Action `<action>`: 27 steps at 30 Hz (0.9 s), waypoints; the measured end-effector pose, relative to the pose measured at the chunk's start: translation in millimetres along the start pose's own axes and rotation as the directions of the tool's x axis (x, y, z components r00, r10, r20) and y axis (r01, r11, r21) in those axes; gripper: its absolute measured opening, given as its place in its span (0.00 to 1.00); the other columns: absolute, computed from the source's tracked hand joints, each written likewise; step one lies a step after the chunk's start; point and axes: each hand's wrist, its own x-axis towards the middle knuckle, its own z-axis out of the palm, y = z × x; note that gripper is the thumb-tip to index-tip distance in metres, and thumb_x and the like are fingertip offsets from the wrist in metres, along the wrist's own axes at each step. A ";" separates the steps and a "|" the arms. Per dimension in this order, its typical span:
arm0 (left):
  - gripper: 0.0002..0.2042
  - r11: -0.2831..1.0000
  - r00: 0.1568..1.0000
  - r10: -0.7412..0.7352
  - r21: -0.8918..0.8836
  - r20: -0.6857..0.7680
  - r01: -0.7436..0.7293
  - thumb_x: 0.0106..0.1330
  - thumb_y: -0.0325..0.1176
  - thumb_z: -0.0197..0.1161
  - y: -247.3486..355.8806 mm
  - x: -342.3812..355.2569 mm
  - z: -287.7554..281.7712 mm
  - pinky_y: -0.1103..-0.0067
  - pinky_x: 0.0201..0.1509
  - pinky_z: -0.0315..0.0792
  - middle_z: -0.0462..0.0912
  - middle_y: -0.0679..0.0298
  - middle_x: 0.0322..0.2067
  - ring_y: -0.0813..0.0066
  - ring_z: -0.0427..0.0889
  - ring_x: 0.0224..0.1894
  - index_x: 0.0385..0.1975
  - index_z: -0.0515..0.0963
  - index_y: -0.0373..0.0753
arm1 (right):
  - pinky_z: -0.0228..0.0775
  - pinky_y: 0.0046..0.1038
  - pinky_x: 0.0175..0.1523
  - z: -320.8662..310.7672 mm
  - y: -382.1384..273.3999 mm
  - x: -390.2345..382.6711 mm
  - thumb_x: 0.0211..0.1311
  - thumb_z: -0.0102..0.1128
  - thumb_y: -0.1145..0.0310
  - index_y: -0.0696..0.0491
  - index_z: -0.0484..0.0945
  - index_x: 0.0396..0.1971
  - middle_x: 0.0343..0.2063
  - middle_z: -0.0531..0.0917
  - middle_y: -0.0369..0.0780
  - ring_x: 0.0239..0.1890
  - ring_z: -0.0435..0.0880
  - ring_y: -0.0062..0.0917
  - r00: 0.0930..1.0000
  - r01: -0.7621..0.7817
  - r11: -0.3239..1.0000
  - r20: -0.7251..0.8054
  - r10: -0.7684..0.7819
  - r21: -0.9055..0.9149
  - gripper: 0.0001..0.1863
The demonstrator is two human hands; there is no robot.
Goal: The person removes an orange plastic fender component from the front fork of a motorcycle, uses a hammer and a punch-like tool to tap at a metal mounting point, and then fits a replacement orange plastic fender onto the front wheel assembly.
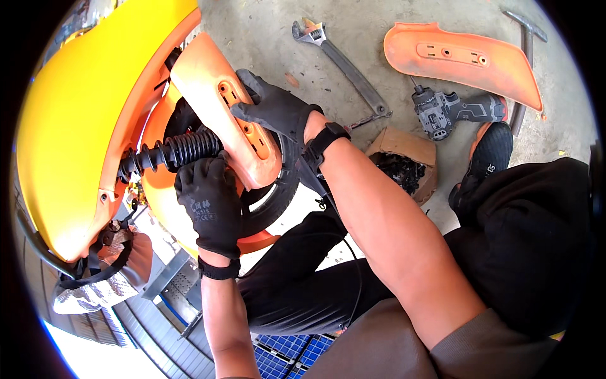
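Observation:
My right hand (274, 106), in a black glove, grips the edge of an orange plastic cover (249, 151), its thumb lying on the outer face. Slots and screw holes run along a recess in this cover. It is held in front of a wheel with a black tire (278, 205), over the end of a black coil-spring shock absorber (180, 151). Beneath the spring's end, my gloved left hand (211, 199) is closed, with its curled fingertips tucked behind the cover's lower edge. What they pinch is hidden. Yellow bodywork (82, 126) of the vehicle rises on the left.
On the concrete floor lie an adjustable wrench (347, 69), a second orange cover (461, 60), a cordless drill (448, 110) and a hammer (527, 60). A cardboard box (423, 151) of small black parts stands beside my legs. Blue grid panels (287, 357) show below.

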 end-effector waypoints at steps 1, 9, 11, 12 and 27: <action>0.15 1.000 1.000 0.005 0.022 -0.011 -0.005 0.56 0.28 0.66 -1.0 -0.6 1.0 0.62 0.55 0.69 0.82 0.63 0.41 0.56 0.77 0.50 0.45 0.84 0.44 | 0.66 0.31 0.70 1.0 -0.2 -0.2 0.61 0.70 0.58 0.55 0.58 0.75 0.67 0.74 0.48 0.67 0.75 0.36 1.000 0.003 0.998 0.019 -0.004 0.065 0.46; 0.17 0.999 0.999 0.047 -0.002 0.019 -0.047 0.55 0.20 0.60 -4.6 5.0 -4.7 0.62 0.54 0.71 0.84 0.63 0.39 0.57 0.79 0.47 0.43 0.85 0.45 | 0.67 0.29 0.69 -5.9 -2.7 -1.5 0.64 0.71 0.60 0.55 0.57 0.74 0.63 0.77 0.45 0.64 0.76 0.27 0.999 -0.027 0.997 0.018 0.029 -0.073 0.44; 0.17 0.999 0.998 0.051 -0.003 0.022 -0.051 0.56 0.20 0.60 -5.6 5.8 -7.8 0.63 0.54 0.71 0.84 0.63 0.39 0.56 0.79 0.47 0.43 0.85 0.45 | 0.66 0.33 0.69 -7.4 -3.0 -0.9 0.60 0.72 0.53 0.53 0.57 0.76 0.68 0.73 0.47 0.68 0.74 0.36 0.998 -0.050 0.997 0.043 0.053 -0.057 0.48; 0.16 0.999 0.998 0.054 -0.004 0.023 -0.054 0.57 0.21 0.60 -6.1 5.0 -9.4 0.63 0.54 0.71 0.84 0.63 0.39 0.56 0.80 0.46 0.43 0.85 0.45 | 0.67 0.32 0.68 -5.4 -2.8 -1.5 0.61 0.72 0.55 0.53 0.58 0.74 0.66 0.76 0.46 0.66 0.76 0.33 0.998 -0.053 0.996 0.034 0.056 -0.069 0.46; 0.22 1.000 1.000 -0.004 0.016 0.026 0.004 0.47 0.34 0.79 1.5 1.2 -6.1 0.62 0.53 0.70 0.83 0.62 0.38 0.55 0.78 0.47 0.44 0.83 0.44 | 0.71 0.33 0.65 -4.9 -14.5 -8.5 0.57 0.75 0.54 0.55 0.66 0.70 0.61 0.80 0.46 0.61 0.80 0.34 0.991 -0.125 0.990 0.045 0.123 0.063 0.44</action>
